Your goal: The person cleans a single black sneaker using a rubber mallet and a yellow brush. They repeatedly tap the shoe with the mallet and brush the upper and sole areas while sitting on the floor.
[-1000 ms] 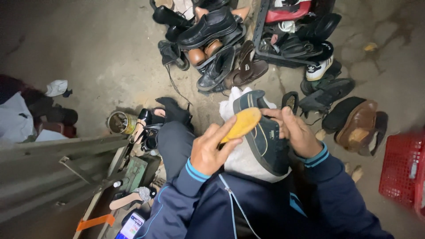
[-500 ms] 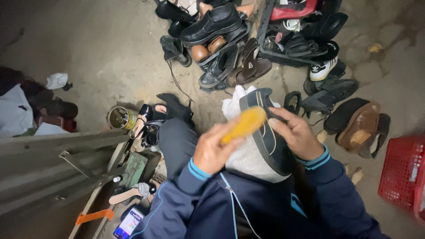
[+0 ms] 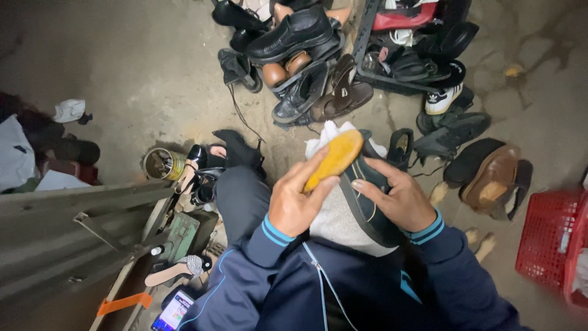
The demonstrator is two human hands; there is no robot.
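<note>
While right hand (image 3: pixel 398 199) steadies sneaker (image 3: pixel 367 196), brush (image 3: pixel 335 158) sits in left hand (image 3: pixel 297 205) fingers.

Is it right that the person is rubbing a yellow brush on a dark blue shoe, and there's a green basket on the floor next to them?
Not quite: the basket is red, not green, as the head view shows. The rest holds: the left hand holds a yellow brush on the dark blue shoe.

Single head-worn camera, looking steeply down past my chest, close over my lap, floor (image 3: pixel 122 73) beyond.
</note>
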